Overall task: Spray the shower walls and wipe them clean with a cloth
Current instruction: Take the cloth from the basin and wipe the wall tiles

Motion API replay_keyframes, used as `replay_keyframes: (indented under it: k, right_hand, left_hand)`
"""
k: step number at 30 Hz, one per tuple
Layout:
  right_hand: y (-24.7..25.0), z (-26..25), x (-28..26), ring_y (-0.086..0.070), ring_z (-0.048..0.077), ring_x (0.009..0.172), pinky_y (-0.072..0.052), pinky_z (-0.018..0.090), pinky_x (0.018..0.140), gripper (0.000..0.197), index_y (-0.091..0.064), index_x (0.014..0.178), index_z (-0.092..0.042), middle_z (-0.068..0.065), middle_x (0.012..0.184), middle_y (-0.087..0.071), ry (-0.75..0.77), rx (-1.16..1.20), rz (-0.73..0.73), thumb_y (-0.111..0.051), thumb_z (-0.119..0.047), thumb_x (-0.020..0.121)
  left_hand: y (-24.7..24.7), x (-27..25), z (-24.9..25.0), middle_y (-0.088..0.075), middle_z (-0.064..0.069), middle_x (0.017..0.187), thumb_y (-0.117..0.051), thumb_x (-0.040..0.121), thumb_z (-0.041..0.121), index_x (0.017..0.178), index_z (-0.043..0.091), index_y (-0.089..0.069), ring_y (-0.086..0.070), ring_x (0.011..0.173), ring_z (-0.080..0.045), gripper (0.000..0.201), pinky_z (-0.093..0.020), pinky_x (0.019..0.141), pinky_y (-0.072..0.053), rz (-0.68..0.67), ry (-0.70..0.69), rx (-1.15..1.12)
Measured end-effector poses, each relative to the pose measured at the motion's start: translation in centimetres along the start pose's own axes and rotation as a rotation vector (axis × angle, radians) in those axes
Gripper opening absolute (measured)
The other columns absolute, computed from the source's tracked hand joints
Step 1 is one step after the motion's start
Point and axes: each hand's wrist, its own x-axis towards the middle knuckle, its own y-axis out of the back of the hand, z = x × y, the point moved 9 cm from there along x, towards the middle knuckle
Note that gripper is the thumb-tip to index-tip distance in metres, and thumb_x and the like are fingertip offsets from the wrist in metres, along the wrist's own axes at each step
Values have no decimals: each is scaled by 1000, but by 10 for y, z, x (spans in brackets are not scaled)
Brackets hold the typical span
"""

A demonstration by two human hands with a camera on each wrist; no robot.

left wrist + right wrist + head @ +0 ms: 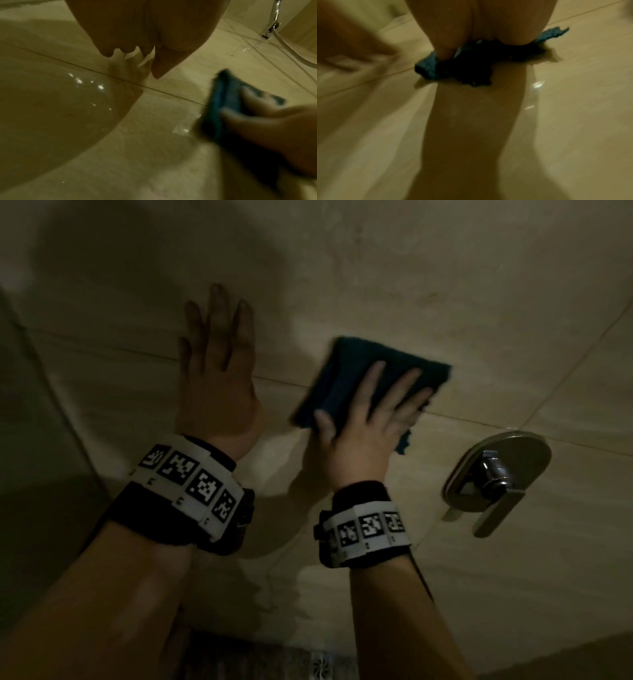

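Two hands meet the tiled wall [445, 268] in the head view: left hand [215, 378] flat and spread, frame centre-left; right hand [370, 419] with straight fingers pressing the cloth [356, 364], just right of it, the valve handle [496, 484] lower right. Left wrist view: cloth [223, 97] lies right of the left hand's palm. Right wrist view: cloth [453, 66] is pinned under the palm, long axis crosswise.

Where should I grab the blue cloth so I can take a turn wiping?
Probably the loose lower corner of the blue cloth, which hangs past the right hand toward the metal shower handle. Come from below on that side. The rest is pinned flat to the tiled wall under spread fingers, so nowhere else offers a pinch grip. The left hand rests flat on the wall beside it.
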Motion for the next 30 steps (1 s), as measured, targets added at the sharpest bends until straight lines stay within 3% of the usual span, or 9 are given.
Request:
replay_keyframes:
  k: [3, 6, 12, 14, 16, 18, 23, 27, 30]
  right_hand:
    - [-23, -40, -18, -8, 41, 134, 15, 47, 111, 74, -16, 143, -15, 17, 148, -8, 103, -9, -57, -37, -49, 80]
    - [-29, -44, -19, -8, 39, 135, 16, 44, 112, 71, -17, 143, -17, 13, 148, -8, 85, -3, -53, -37, -47, 82]
    - [-18, -20, -15, -13, 40, 135, 4, 46, 116, 71, -20, 144, -19, 25, 150, -27, 72, -87, -68, -40, -53, 85]
    - [-5, 6, -10, -9, 46, 139, -5, 51, 116, 74, -11, 149, -22, 26, 152, -20, -36, -80, -104, -39, -54, 88]
    - [3, 41, -6, 5, 44, 143, 3, 47, 115, 78, 5, 147, -23, 23, 156, 2, -151, -43, -210, -39, -54, 91]
    - [18, 71, 2, 15, 41, 143, 11, 42, 115, 80, 6, 148, -19, 22, 156, 13, -217, 4, -225, -41, -52, 93]
    - [42, 104, 17, 16, 40, 143, 4, 46, 117, 80, 2, 150, -14, 22, 155, 15, -270, 41, -174, -45, -45, 94]
    - [49, 109, 22, 15, 39, 143, -2, 47, 117, 78, 3, 150, -15, 20, 156, 16, -277, 58, -150, -44, -44, 94]
    - [46, 103, 21, 14, 41, 143, 5, 44, 116, 78, 3, 150, -11, 23, 155, 14, -277, 51, -141, -42, -44, 95]
  left_hand:
    - [7, 1, -12, -10, -27, 155, -38, 81, -3, 147, 0, -18, -6, 142, -50, 69, -58, 114, -11, 11, -33, -7]
    - [17, 0, -22, -13, -26, 155, -37, 82, -2, 147, -1, -20, -9, 141, -51, 68, -58, 113, -14, 16, -57, 18]
    - [12, 0, -8, -7, -23, 157, -39, 80, -9, 148, 1, -15, -4, 143, -48, 73, -54, 115, -8, -25, -85, 12]
    - [5, -1, 3, -4, -22, 157, -39, 80, -10, 149, 3, -13, -1, 143, -47, 75, -54, 116, -4, -66, -95, -39]
    - [-2, -4, 14, -3, -22, 157, -39, 80, -13, 149, 4, -15, 1, 144, -46, 75, -54, 116, -3, -81, -110, -68]
    - [-10, -7, 21, -1, -21, 158, -41, 81, -11, 149, 6, -15, 2, 144, -45, 75, -53, 116, -4, -99, -104, -50]
    - [-23, -10, 32, 12, -16, 158, -40, 85, -2, 151, 12, -5, 11, 144, -42, 76, -50, 120, -6, -168, -26, 4]
    - [-26, -16, 34, 10, -13, 159, -41, 84, -5, 151, 11, -7, 10, 145, -40, 77, -49, 120, -8, -198, -31, 0]
    - [-28, -21, 26, 11, -13, 159, -43, 84, -4, 151, 9, -4, 10, 145, -39, 78, -48, 120, -5, -234, 12, 5]
